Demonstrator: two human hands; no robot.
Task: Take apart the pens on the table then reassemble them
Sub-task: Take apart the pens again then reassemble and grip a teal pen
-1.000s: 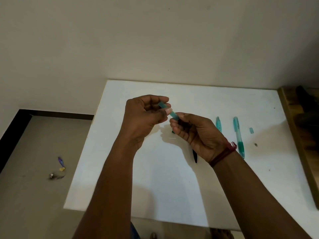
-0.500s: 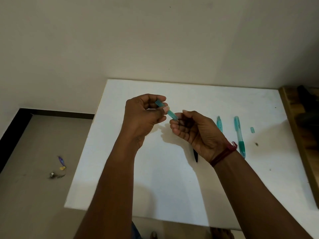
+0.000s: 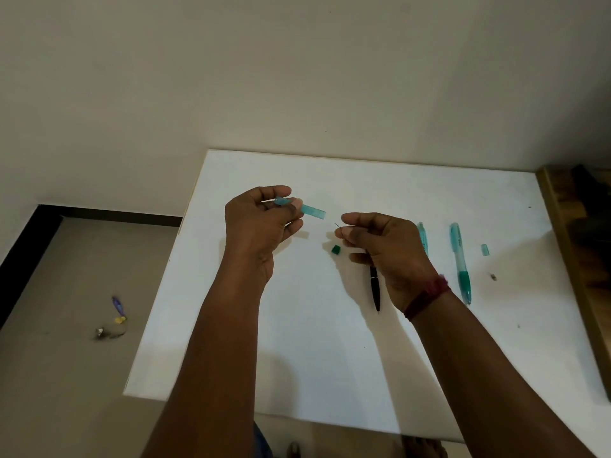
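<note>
Left grip (image 3: 261, 226): curled, thumb + fingers pinching 1 end of the teal barrel piece (image 3: 313, 211). The rest of it sticks out to the right, in the air above the worktop (image 3: 297, 358).
Right grip (image 3: 390, 249): fingertips pinched on a thin dark sliver (image 3: 337, 225), prob. a lead or fine wire, too small to tell. It is apart from the barrel mouth, w/ a gap between.
Green bit (image 3: 336, 249): small, lying on the worktop just below the right grip's fingertips.
Black pen (image 3: 375, 290): on the worktop, top end hidden under the right grip.
Hidden teal pen (image 3: 423, 238): on the worktop, mostly behind the right grip.
Full teal pen (image 3: 460, 262): further right, looks assembled.
Teal cap (image 3: 484, 249): small, right of that pen, w/ a dark speck (image 3: 493, 276) near it.
Barrel handling: looks light, stiff, thin-walled and smooth, so likely slippery. I'd hold it near mid-length, thumb opposite 2 fingers, no hard squeeze.
Sliver handling: I'd guess v. fragile, quick to bend or snap. Hold it close to the end being fed, w/ a light pinch, in line w/ the bore.
Small parts: green bit + cap prob. skitter if nudged, so pick each up w/ 2 fingertips.
</note>
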